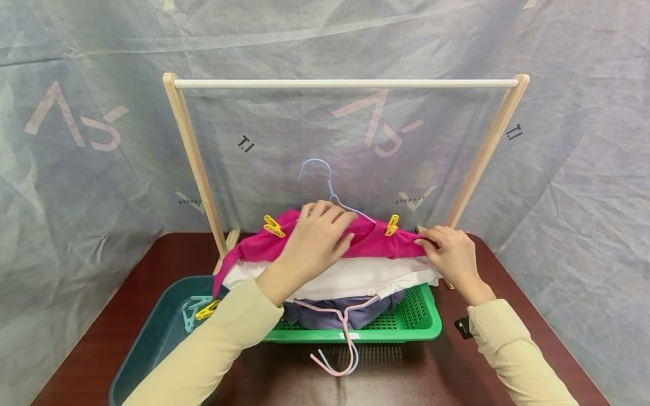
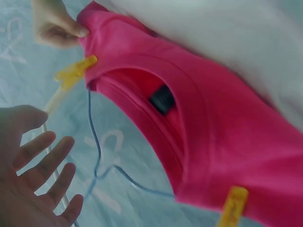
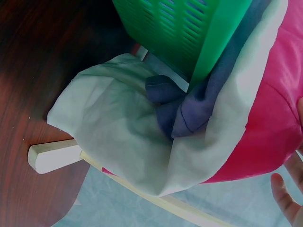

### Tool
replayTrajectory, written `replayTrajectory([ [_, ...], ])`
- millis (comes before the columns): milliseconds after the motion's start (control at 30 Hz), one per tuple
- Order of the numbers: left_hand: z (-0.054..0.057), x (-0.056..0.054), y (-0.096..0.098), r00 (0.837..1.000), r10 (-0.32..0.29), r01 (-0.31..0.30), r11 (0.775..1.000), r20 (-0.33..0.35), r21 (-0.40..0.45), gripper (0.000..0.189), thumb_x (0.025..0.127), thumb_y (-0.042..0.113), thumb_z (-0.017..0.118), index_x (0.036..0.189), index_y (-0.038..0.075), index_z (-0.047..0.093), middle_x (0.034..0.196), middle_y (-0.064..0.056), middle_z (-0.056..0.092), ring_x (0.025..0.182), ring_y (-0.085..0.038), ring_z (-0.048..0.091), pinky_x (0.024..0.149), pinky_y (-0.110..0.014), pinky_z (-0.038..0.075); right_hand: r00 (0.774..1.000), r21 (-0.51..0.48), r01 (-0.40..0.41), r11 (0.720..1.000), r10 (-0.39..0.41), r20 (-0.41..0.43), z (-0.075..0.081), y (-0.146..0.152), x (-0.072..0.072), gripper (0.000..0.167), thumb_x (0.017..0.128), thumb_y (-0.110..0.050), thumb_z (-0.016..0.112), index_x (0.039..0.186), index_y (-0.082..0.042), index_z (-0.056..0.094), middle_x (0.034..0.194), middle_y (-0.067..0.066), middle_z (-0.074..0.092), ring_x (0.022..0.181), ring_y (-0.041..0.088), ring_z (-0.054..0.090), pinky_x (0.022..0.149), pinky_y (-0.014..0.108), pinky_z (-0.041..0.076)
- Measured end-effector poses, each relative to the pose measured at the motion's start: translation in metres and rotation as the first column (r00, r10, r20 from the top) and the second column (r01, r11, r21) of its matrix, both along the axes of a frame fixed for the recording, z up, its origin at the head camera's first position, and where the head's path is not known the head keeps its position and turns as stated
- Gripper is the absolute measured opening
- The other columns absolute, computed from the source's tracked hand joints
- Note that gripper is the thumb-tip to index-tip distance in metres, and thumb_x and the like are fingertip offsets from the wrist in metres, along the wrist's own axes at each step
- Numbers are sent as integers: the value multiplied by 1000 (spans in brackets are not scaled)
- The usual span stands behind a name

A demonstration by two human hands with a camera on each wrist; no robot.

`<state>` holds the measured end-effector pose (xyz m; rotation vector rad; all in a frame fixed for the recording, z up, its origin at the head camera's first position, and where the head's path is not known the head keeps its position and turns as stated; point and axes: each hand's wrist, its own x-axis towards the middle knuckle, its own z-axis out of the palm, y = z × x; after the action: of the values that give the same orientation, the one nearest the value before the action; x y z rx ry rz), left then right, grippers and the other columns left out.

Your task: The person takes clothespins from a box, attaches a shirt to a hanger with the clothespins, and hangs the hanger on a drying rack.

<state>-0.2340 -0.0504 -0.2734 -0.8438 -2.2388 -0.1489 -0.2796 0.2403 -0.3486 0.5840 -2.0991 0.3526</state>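
A bright pink shirt (image 1: 406, 245) lies spread over a white garment (image 1: 376, 276), with a light blue hanger (image 1: 329, 183) rising from its neckline. Two yellow clothespins (image 1: 274, 228) (image 1: 391, 225) grip its shoulders, one on each side of the neck. My right hand (image 1: 453, 254) pinches the shirt's right end between thumb and fingers. Over the neckline hovers my left hand (image 1: 316, 239); the left wrist view shows its fingers (image 2: 52, 163) spread, apart from the cloth and hanger. A dark label shows inside the collar.
Under the clothes stands a green basket (image 1: 431, 324) holding a purple garment (image 1: 330, 317). A pink hanger (image 1: 345, 324) sticks out in front. At left, a dark teal tub (image 1: 147, 332) holds light blue clothespins (image 1: 189, 320) and a yellow one. A wooden rack with a white rail (image 1: 345, 84) stands behind.
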Motion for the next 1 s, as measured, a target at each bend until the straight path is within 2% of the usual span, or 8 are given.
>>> replayTrajectory([
  [133, 2, 1, -18, 1000, -13, 15, 997, -17, 71, 24, 85, 24, 58, 108, 17, 62, 99, 2, 64, 99, -20, 51, 86, -39, 38, 1000, 1, 1, 1000, -1, 4, 0, -1, 0, 12, 69, -12, 77, 79, -10, 72, 71, 2, 68, 54, 17, 52, 51, 33, 36],
  [267, 5, 3, -36, 1000, -5, 4, 991, 6, 136, 25, 86, 24, 58, 110, 15, 62, 101, 1, 64, 100, -22, 52, 87, -42, 37, 1000, 7, -2, 1000, 2, 2, -1, -1, -1, 12, 69, -12, 77, 80, -11, 72, 71, 2, 68, 52, 16, 50, 51, 33, 37],
  [433, 2, 1, -62, 999, 26, -30, 981, 26, 190, 27, 86, 24, 58, 111, 14, 61, 103, -1, 65, 100, -24, 51, 87, -45, 36, 1000, 11, 2, 1000, -2, 5, -1, -2, -1, 12, 69, -13, 77, 80, -11, 72, 70, 2, 67, 52, 16, 50, 51, 34, 37],
  [600, -5, -1, -88, 995, 86, -95, 971, 47, 220, 30, 83, 23, 62, 112, 13, 60, 105, -6, 64, 99, -27, 51, 83, -47, 37, 1000, 13, 8, 1000, -9, 10, -2, -1, -1, 13, 68, -14, 78, 79, -11, 72, 70, 2, 67, 51, 15, 50, 50, 32, 36],
  [833, -21, -5, -122, 976, 169, -200, 945, 138, 259, 32, 81, 24, 65, 111, 11, 60, 105, -9, 63, 97, -30, 49, 81, -49, 36, 1000, 16, 7, 1000, -7, 2, -3, -1, -1, 12, 68, -13, 78, 78, -11, 72, 68, 1, 67, 50, 15, 48, 49, 32, 37],
  [1000, -36, -8, -140, 945, 213, -274, 929, 249, 248, 36, 82, 27, 65, 114, 10, 58, 106, -10, 62, 99, -32, 48, 78, -49, 34, 1000, 13, 8, 1000, -8, 3, -2, -1, -1, 11, 68, -13, 78, 77, -12, 72, 69, 1, 67, 50, 15, 49, 49, 33, 36],
])
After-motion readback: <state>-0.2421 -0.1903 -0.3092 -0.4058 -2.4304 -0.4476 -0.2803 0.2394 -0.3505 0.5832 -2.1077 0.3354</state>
